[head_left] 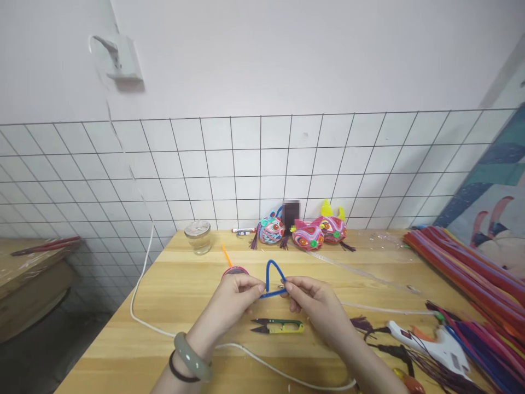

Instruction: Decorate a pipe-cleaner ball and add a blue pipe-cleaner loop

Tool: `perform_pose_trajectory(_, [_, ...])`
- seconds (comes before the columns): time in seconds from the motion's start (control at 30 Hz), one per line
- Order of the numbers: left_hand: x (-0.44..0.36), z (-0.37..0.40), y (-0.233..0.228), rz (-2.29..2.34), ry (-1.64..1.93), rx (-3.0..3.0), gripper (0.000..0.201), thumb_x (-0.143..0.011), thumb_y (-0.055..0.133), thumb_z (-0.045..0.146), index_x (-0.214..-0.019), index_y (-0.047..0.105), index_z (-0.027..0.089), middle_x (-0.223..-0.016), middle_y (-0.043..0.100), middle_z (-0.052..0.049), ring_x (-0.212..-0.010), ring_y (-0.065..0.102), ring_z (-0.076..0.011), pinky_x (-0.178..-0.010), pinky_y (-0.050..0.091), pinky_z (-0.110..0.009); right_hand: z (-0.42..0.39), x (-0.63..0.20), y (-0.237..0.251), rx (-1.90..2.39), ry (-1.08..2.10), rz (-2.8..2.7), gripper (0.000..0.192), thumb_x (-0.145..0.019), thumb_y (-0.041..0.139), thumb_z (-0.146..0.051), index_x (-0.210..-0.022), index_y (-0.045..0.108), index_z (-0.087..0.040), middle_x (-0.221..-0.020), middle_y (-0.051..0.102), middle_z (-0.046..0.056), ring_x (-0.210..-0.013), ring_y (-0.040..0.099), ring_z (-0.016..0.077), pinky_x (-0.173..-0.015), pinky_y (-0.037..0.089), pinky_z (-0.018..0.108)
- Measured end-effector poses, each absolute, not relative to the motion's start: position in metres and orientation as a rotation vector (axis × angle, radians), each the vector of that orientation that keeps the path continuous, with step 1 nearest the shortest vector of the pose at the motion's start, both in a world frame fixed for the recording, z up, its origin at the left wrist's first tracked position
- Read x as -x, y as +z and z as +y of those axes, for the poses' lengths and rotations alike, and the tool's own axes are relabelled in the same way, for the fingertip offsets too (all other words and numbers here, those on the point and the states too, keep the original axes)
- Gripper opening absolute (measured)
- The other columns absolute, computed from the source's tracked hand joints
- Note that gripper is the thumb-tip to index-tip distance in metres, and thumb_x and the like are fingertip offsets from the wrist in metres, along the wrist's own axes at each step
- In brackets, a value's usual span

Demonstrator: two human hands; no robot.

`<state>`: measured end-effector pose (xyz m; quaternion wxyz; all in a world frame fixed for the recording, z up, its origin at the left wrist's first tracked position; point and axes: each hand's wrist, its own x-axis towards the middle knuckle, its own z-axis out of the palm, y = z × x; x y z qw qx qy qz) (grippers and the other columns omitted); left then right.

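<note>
A blue pipe cleaner (pixel 275 264) is bent into a rough triangle above the table, held between my two hands. My left hand (pixel 240 293) pinches its lower left end between thumb and fingers. At the right corner, the fingertips of my right hand (pixel 309 295) are closed on it. Just below the hands lies a pair of thread snips (pixel 281 326) with green and yellow handles, blades pointing left. Behind my left hand is a round pink-rimmed container (pixel 235 270), partly hidden, with an orange stick (pixel 226 255) beside it.
Colourful fish-like ornaments (pixel 308 235) stand along the tiled wall. A glass (pixel 198 238) of liquid is at back left. On the right lie a white glue gun (pixel 435 347) and bundles of coloured pipe cleaners (pixel 459 273). A white cable (pixel 262 358) crosses the table front.
</note>
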<state>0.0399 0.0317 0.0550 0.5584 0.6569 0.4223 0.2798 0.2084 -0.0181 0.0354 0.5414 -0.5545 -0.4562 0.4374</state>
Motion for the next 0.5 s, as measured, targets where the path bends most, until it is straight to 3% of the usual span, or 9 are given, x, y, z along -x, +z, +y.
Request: perform_pose_trajectory(0.5, [-0.042, 0.034, 0.051, 1.026, 0.714, -1.5, 0.026, -0.067, 0.061, 0.04, -0.064, 0.063, 0.014, -0.05, 0.052, 0.004, -0.038, 0.043, -0.0055, -0.037, 0.035, -0.017, -0.018, -0.209, 0.023, 1.387, 0.954, -1.159, 0.031, -0.066, 0.064, -0.045, -0.076, 0.069, -0.016, -0.046, 0.056, -0.001, -0.046, 0.051, 0.0132, -0.046, 0.038, 0.023])
